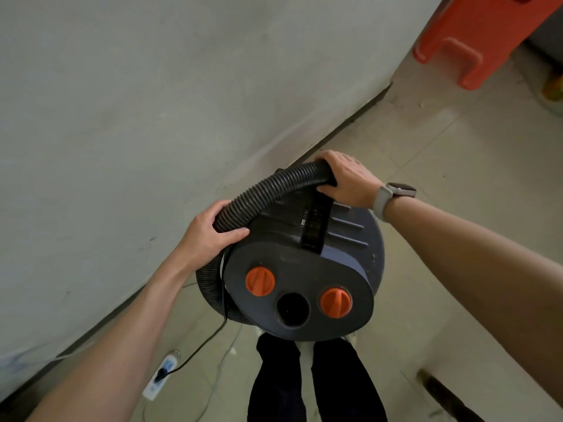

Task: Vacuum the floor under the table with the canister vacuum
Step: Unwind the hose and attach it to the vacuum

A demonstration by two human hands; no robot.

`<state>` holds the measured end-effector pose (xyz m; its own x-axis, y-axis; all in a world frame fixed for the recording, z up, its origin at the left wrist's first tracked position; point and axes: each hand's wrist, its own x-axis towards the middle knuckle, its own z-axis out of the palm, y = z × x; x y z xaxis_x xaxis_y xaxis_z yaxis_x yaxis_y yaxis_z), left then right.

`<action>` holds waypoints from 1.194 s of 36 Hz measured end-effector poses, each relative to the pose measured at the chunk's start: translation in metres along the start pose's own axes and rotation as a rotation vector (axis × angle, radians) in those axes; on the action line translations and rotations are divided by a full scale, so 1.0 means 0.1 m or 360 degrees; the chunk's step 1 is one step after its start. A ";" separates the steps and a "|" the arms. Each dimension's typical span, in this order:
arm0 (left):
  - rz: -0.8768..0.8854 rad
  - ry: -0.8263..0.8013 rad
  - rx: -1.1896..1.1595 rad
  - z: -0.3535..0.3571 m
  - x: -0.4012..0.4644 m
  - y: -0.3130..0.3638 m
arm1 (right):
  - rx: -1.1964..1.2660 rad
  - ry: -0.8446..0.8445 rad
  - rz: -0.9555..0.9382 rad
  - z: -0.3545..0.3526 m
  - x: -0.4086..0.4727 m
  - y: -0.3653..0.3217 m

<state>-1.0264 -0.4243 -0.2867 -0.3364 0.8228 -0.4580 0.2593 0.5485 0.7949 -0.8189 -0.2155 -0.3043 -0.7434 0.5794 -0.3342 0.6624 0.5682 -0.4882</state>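
A dark blue canister vacuum stands on the tiled floor right in front of my legs, its lid bearing two orange knobs and a round black opening. A black ribbed hose arcs over its top and loops down its left side. My left hand grips the hose at the canister's left edge. My right hand, a watch on its wrist, grips the hose's smooth end at the far side, above the black carry handle.
A grey wall runs diagonally along the left, close to the vacuum. A white power strip with a black plug and cord lies on the floor at lower left. An orange plastic stool stands at top right. A dark bar lies at lower right.
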 end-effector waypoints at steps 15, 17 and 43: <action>0.0108 0.0103 0.0293 0.19 -0.56 0.06 | -0.0182 0.0331 0.0111 0.04 -1.12 -0.16; 0.0116 0.0103 0.0269 0.20 -0.72 -0.01 | -0.0179 0.0445 0.0109 0.09 -1.23 -0.28; 0.0381 -0.0011 0.0418 0.43 -1.92 -0.62 | -0.0519 0.0619 -0.0155 1.07 -2.28 -1.62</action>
<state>-0.9395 -0.6101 -0.2655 -0.2323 0.9331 -0.2746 0.5541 0.3590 0.7511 -0.7663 -0.5017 -0.2352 -0.7547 0.6538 0.0550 0.6324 0.7472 -0.2044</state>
